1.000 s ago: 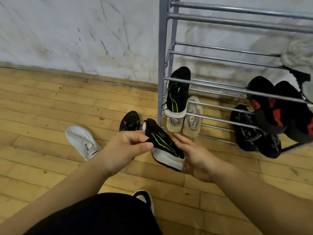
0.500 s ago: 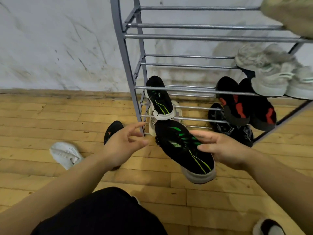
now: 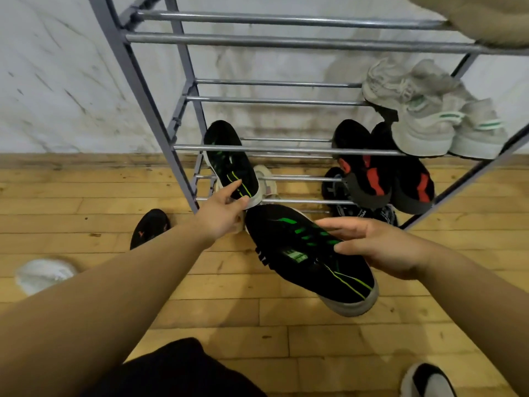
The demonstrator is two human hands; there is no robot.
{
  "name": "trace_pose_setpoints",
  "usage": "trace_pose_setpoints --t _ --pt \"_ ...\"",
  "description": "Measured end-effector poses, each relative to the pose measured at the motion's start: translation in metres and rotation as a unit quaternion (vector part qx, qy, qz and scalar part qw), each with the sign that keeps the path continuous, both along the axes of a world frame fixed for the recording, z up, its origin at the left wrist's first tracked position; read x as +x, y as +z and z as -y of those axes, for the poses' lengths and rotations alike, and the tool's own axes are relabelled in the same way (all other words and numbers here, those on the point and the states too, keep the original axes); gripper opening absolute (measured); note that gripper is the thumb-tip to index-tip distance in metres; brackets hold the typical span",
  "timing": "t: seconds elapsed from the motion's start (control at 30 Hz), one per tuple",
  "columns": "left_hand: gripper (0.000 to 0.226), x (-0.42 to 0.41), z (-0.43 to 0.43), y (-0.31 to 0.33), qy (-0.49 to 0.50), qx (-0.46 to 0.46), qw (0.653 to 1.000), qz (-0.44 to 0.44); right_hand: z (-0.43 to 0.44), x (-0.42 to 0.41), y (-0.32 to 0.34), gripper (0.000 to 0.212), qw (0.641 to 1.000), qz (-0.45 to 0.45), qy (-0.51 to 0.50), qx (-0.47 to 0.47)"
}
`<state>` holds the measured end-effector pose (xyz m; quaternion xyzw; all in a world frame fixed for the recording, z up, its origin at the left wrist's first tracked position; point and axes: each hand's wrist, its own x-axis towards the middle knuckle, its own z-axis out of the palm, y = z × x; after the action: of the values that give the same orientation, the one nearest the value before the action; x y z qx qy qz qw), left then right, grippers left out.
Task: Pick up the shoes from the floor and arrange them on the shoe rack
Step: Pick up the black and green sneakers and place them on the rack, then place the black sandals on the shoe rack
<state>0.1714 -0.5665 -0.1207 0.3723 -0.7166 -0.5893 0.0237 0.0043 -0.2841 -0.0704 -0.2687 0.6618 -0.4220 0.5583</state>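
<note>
Rack [image 3: 286, 41] partly filled; right hand [image 3: 383, 250] grips the green-striped shoe [image 3: 300, 253], left hand [image 3: 220, 216] pinches its racked mate [image 3: 226, 156]; black shoe [image 3: 148, 227] and white shoe [image 3: 43, 275] await pickup.

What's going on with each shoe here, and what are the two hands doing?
Held shoe: off the floor, tilted, gripped by right hand.
Racked shoe: on the rack, heel pinched by left hand.
Black-red pair: on the rack.
Grey pair: on the rack.
Black-orange shoe: on the floor.
White shoe: on the floor.
</note>
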Motion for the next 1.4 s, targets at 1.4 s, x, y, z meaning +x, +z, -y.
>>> trace_pose_setpoints --t 1.4 --pt "0.063 0.034 0.007 -0.035 0.110 -0.285 0.952 0.004 0.160 0.017 -0.062 0.107 0.922 -0.388 0.010 0.012"
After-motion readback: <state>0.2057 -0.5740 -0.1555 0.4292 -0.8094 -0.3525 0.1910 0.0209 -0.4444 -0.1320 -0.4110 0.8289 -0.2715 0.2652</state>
